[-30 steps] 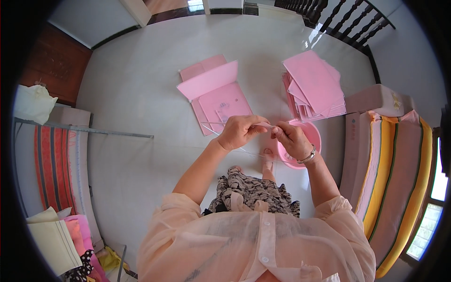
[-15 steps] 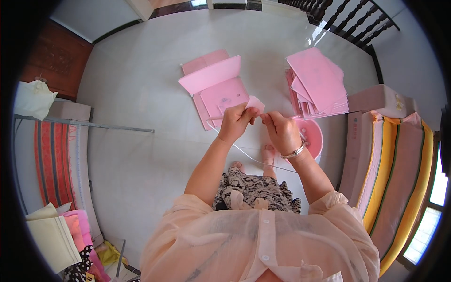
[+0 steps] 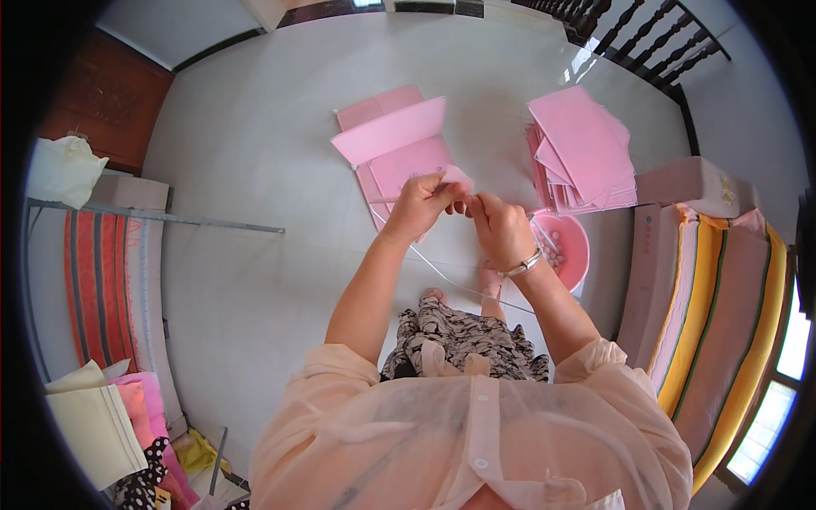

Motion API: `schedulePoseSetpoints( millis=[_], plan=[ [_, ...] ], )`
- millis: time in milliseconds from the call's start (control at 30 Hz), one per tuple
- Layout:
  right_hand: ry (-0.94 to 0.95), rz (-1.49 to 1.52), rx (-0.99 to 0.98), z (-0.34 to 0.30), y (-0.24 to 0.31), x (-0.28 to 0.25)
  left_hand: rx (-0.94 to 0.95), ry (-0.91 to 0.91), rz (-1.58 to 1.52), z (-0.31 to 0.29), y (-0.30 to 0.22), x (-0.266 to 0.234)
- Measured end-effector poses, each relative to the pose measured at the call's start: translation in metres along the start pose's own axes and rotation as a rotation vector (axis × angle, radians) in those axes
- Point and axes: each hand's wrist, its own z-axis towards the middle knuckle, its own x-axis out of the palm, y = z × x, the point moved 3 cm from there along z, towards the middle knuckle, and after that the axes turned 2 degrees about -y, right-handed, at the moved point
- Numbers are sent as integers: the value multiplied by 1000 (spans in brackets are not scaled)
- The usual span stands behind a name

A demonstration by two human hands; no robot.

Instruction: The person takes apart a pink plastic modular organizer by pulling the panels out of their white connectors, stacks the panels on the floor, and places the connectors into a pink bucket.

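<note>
In front of me a small, thin pale pink piece [image 3: 457, 177] sticks up from between my hands. My left hand [image 3: 422, 206] is closed on it, thumb and fingers pinched together. Close beside, my right hand [image 3: 503, 228] is closed too, its thumb and fingertips pinched at the lower edge of the same piece; those fingertips are partly hidden. Beyond my left hand lie pink panels [image 3: 406, 163] on the floor, with one pink panel [image 3: 389, 132] standing tilted up. To the right of my right hand is a pink basin [image 3: 581, 246] holding many small whitish pieces.
A stack of pink panels [image 3: 580, 140] lies at the far right. A thin white cord [image 3: 446, 279] runs across the floor under my hands. Cushioned seats [image 3: 705, 297] stand at right, and a metal bar [image 3: 225, 223] juts in from the left. Folded cloths [image 3: 98, 429] lie lower left.
My hands have drawn slightly nearer to me, still pinching the small pink piece. More of the basin's contents shows beside my right hand. The whole view has shifted slightly.
</note>
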Motion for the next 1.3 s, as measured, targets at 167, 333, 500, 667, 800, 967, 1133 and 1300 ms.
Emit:
schedulePoseSetpoints(
  millis=[167,333,500,667,800,967,1133,1300],
  plan=[
    [-2,-136,78,7,-5,7,4,-212,97,6,17,1],
    [8,-228,139,9,3,4,49,-190,-36,14,28,0],
    [-3,-259,131,8,-8,3,16,-193,-124,18,35,6],
    [-43,-253,12,10,-26,-6,112,-188,44,20,14,-2],
    [-221,-100,66,7,-96,-34,83,-334,89,19,34,-37],
    [45,365,637,-21,-213,-37,-291,-328,288,-2,129,-79],
    [-79,645,984,-19,-267,-14,-675,-336,276,6,167,-82],
    [-72,482,924,10,-312,29,-675,-294,510,33,191,-128]
  ],
)
